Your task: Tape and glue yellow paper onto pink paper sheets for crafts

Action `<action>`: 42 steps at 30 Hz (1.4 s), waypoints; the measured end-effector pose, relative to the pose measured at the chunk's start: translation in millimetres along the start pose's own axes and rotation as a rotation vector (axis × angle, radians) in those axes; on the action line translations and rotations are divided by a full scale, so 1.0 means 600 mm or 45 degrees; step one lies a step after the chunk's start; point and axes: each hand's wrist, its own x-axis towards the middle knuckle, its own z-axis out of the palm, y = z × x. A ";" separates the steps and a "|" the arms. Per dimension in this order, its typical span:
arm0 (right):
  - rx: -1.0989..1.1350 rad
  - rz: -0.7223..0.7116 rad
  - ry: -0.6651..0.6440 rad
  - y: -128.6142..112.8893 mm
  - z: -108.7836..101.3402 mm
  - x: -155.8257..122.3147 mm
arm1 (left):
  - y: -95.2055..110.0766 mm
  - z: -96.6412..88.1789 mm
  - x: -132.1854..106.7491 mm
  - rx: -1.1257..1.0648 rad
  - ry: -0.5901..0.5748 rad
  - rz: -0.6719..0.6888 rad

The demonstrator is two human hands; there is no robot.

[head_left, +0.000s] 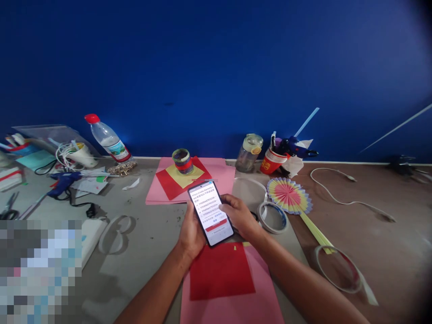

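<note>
A black-edged smartphone [211,215] with a lit screen showing lines of text and numbers is held up over the table. My left hand [192,231] is wrapped around its left side and lower edge. My right hand [238,216] grips the right side, its thumb over the screen. Beneath the phone, nearer to me, lies a red paper sheet [221,274] on top of pink paper [232,310]. Behind the phone, a small wrapped jar-like roll [182,161] stands on yellow, red and pink sheets.
A paper fan [289,195] and tape rolls [272,217] lie at right, with a white cable [332,191] beyond. A tilted bottle [110,139], a glue gun [64,183] and scissors [9,208] are at left. A lidded jar [249,153] and red cup [272,161] stand by the blue wall.
</note>
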 end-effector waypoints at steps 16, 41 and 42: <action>0.101 -0.016 -0.001 -0.008 -0.002 -0.002 | -0.001 0.002 -0.003 0.022 0.047 -0.030; 0.085 -0.007 -0.049 -0.006 -0.005 -0.004 | -0.001 -0.001 -0.003 -0.029 -0.025 0.022; 0.093 -0.006 -0.068 -0.008 -0.005 -0.005 | 0.000 -0.002 -0.003 -0.035 -0.033 0.025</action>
